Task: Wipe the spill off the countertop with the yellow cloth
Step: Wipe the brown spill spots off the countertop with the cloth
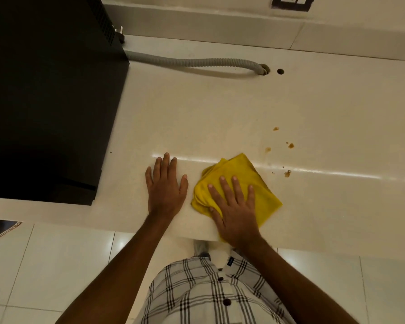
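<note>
A folded yellow cloth [240, 174] lies on the cream countertop [220, 108] near its front edge. My right hand [233, 209] presses flat on the cloth with fingers spread, covering its near half. My left hand [165, 188] rests flat and empty on the bare counter just left of the cloth. The spill is several small brown spots [290, 145] scattered to the right of and beyond the cloth, with one [287, 173] close to the cloth's right side.
A large black appliance [49, 97] fills the counter's left side. A grey corrugated hose [192, 62] runs from it to a hole [264, 69] at the back, beside a smaller hole [280, 71]. A wall socket [292, 1] sits above. White floor tiles [56, 265] lie below.
</note>
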{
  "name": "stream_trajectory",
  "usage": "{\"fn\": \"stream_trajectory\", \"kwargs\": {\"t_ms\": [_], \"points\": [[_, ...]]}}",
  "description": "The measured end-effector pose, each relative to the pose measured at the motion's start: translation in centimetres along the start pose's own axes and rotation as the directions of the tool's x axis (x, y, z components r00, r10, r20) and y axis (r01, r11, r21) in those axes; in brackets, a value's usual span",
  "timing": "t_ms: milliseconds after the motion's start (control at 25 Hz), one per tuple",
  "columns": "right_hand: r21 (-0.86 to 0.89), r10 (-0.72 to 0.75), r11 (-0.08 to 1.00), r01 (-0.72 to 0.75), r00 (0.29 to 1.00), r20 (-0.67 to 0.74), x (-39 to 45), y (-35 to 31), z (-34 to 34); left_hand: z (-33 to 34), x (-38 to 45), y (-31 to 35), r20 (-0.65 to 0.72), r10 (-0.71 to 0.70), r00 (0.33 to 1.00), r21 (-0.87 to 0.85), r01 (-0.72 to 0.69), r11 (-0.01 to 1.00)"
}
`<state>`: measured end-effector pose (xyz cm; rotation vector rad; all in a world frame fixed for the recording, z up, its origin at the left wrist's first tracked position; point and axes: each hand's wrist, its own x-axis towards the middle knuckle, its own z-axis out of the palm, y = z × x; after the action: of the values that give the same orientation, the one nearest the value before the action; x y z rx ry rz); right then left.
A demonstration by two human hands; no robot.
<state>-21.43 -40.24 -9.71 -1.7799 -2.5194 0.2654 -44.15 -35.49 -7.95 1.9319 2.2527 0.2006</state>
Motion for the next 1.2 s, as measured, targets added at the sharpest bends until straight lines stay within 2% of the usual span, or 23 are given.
{"fn": "stream_trajectory", "kwargs": {"t_ms": [120, 280, 400, 480, 640, 800, 920, 1040, 1200], "points": [[-0.004, 0.031, 1.000, -0.031, 0.999, -0.012, 6.7, 1.4, -1.3, 0.2, 0.1, -0.1, -0.001, -0.002, 1.000, 0.011, 0.002, 1.000], [0.055, 0.210, 0.976, -0.209, 0.978, -0.011, 18.1, 4.7, -3.1, 0.5, 0.1, -0.2, -0.024, 0.007, 1.000, 0.002, -0.006, 1.000], [0.083, 0.296, 0.952, -0.296, 0.955, 0.018, 21.5, 4.8, -3.6, 0.5, 0.1, -0.3, -0.027, 0.009, 1.000, 0.002, -0.009, 1.000], [0.076, 0.262, 0.962, -0.262, 0.965, 0.009, 19.7, 3.4, -3.1, 0.3, 0.1, -0.2, -0.015, 0.003, 1.000, 0.000, -0.003, 1.000], [0.061, 0.127, 0.990, -0.126, 0.992, -0.016, 10.6, 1.0, -2.1, 0.0, -0.1, 0.0, -0.021, -0.008, 1.000, -0.019, 0.008, 1.000], [0.027, 0.078, 0.997, -0.077, 0.996, -0.034, 0.5, 3.3, -0.8, 0.1, -0.2, 0.1, -0.054, -0.012, 0.998, -0.021, 0.011, 1.000], [-0.024, 0.155, 0.988, -0.155, 0.988, -0.010, -3.3, 7.8, -1.4, 0.3, 0.9, 1.6, -0.078, 0.011, 0.997, -0.045, -0.014, 0.999], [-0.048, 0.299, 0.953, -0.299, 0.954, -0.001, -1.6, 13.2, -3.2, 0.4, 3.3, 4.3, -0.078, 0.031, 0.996, -0.076, -0.037, 0.996], [0.034, 0.551, 0.835, -0.550, 0.834, -0.041, 6.2, 19.0, -5.6, 1.1, 5.0, 5.7, -0.045, 0.025, 0.999, -0.029, -0.027, 0.999]]}}
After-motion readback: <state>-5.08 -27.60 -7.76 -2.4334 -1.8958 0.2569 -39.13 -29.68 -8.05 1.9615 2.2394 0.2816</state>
